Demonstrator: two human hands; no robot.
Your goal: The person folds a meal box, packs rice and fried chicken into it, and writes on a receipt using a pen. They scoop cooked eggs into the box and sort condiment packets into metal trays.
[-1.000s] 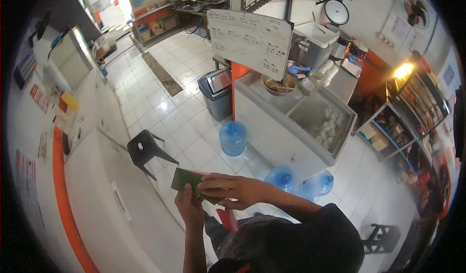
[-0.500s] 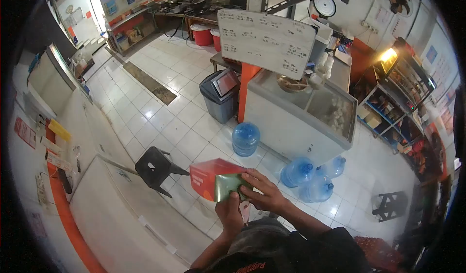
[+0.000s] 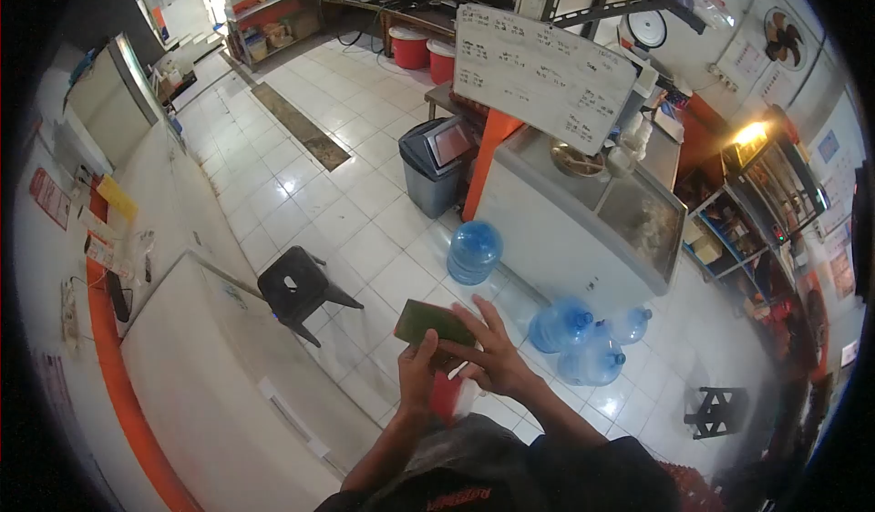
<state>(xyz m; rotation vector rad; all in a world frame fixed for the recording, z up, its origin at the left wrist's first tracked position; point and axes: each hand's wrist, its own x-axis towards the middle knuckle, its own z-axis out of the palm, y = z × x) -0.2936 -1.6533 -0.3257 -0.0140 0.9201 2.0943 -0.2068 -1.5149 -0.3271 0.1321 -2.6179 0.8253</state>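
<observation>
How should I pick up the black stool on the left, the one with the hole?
Probably reach straight down from above and grip through the hole in the seat of the black stool. It seems to stand upright: the seat faces up, and the legs spread out below.

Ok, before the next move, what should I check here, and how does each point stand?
1. Left hand gripping the green packet: ok, thumb on its face.
2. Left fingers all visible: not ok, mostly hidden behind the packet.
3. Right hand gripping the packet: cannot tell; its fingers are spread and contact is partly hidden.
4. Red piece below the hands secured: cannot tell, its upper end is hidden.
5. Black stool clear of both hands: ok, it stands apart.
</observation>
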